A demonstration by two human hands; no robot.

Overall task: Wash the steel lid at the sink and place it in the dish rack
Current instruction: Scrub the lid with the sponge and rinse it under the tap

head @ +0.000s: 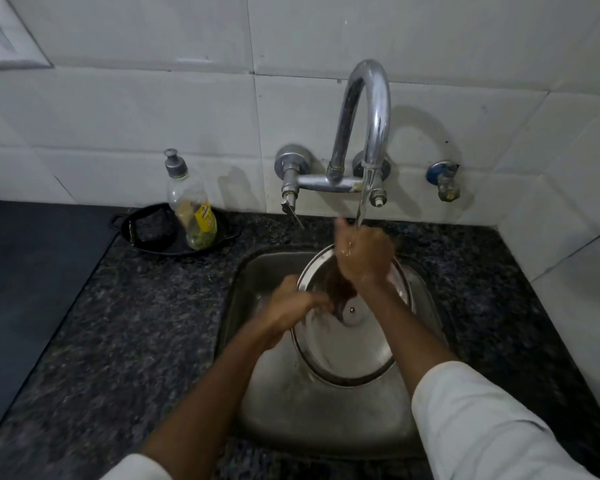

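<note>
The round steel lid is tilted up inside the small steel sink, its inner face with a centre rivet turned toward me. My left hand grips the lid's left rim. Over the lid's upper part, my right hand is closed under the running water; I cannot see whether it holds anything. Water falls from the curved chrome tap onto that hand. The lid's top edge is hidden behind my right hand.
A black dish on the granite counter holds a soap bottle and a dark scrubber. White tiled walls close the back and right. A small blue-capped valve sits right of the tap.
</note>
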